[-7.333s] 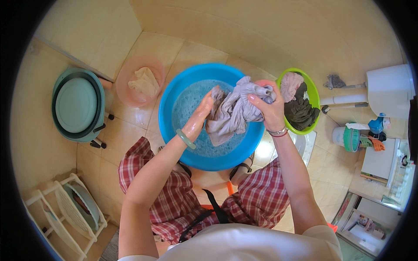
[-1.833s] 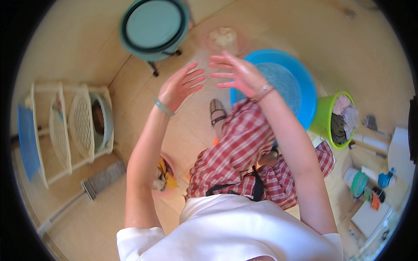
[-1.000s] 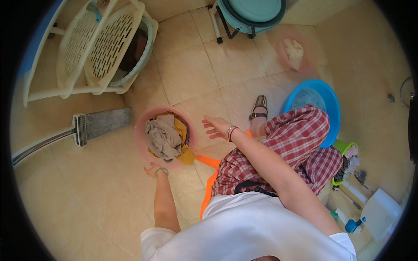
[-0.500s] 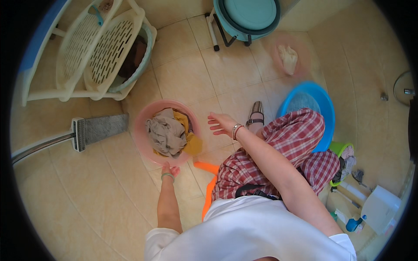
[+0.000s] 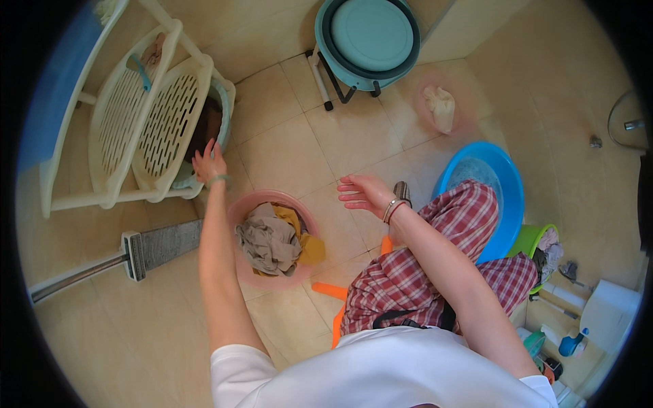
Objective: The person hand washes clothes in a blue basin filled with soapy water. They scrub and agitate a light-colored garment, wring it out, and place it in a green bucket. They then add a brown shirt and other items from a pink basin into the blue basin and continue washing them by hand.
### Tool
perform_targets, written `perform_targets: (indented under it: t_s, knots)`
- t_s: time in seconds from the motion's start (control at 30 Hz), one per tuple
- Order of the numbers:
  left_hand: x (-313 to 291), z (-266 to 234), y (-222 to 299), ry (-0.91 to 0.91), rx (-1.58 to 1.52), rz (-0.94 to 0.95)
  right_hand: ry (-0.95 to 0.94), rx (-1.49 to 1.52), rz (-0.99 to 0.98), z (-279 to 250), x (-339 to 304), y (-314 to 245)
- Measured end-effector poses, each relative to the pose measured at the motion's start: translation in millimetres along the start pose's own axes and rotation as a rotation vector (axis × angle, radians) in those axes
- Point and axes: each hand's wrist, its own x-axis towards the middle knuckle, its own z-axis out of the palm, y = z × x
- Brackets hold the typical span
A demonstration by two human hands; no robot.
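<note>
My left hand (image 5: 209, 164) reaches out to the pale green basin (image 5: 224, 112) beside the rack, its fingers apart at the basin's near rim. Dark brown clothing (image 5: 209, 124) lies in that basin. Whether my fingertips touch the rim or the cloth cannot be made out. My right hand (image 5: 366, 193) hangs in the air over the floor, fingers stretched out and nothing in it. Between my arms stands a pink basin (image 5: 309, 212) holding a grey-beige garment (image 5: 267, 238) and a mustard-yellow one (image 5: 311, 249).
A cream slatted rack (image 5: 173, 119) stands at the left above a flat mop (image 5: 163, 246). At the right is a blue basin (image 5: 513, 177) of sudsy water by my knee, beside a green bucket (image 5: 524, 241) of clothes. A folded teal basin (image 5: 373, 34) leans at the back.
My left hand has left the near rim of the pink basin and moved forward and left to the pale green basin. My right hand stays raised, slightly further right.
</note>
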Motion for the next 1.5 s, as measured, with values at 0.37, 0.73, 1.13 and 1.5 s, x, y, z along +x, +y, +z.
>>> perform_targets:
  t_s: [0.37, 0.73, 1.13, 1.5]
  knots:
    - [89.4, 10.9, -19.4, -0.115, -1.003, -0.246, -0.054, 0.126, -0.067, 15.0, -8.6, -15.3]
    - [-75.8, -224.4, 127.6, -0.022, -1.408, 0.098, -0.372, 0.436, 0.048, 112.8, -29.9, -53.8]
    - [-178.3, -138.7, 161.2, -1.581, -0.809, 0.041, -0.100, -0.179, -0.804, -31.4, -70.0, -127.2]
    - [-197.2, -100.3, 388.9, -1.787, -2.007, -0.528, -0.058, 0.294, -0.759, -166.1, -232.8, -126.7]
